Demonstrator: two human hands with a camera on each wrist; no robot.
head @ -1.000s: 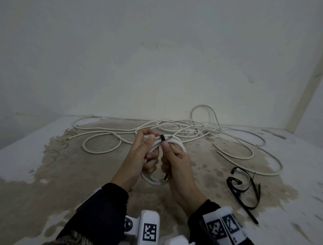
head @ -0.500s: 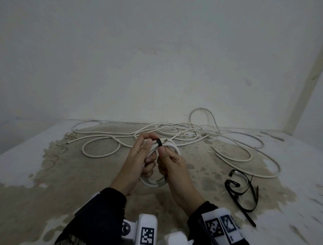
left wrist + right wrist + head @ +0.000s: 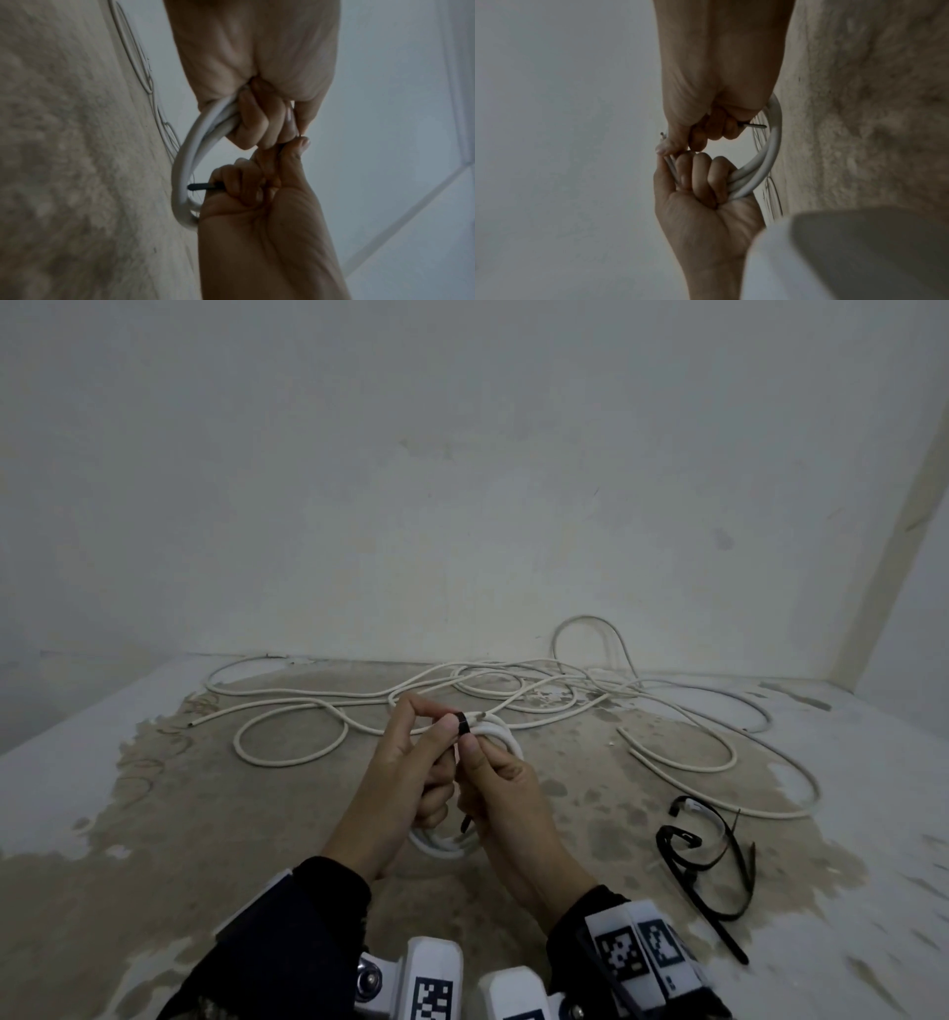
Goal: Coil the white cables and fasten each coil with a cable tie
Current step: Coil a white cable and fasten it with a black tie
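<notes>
The white coil (image 3: 495,737) is gripped by the left hand (image 3: 405,793) while the black cable tie (image 3: 462,722), now lifted slightly higher, is pulled tighter by the right hand (image 3: 500,793), so fastening seems nearly finished.

Coil (image 3: 493,737) between hands; loose cables (image 3: 462,690) behind; spare ties (image 3: 708,860) right.

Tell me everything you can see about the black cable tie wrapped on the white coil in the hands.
The black cable tie looks like a thin plastic strap, banded around the gathered strands at the top of the white coil, held above the stained floor. The left hand has a grip on the coil beside the band, thumb against it. The right hand pinches at the band and curls round the strap's loose tail, whose blunt end pokes out of the fist. Whether it is locked cannot be told.
</notes>
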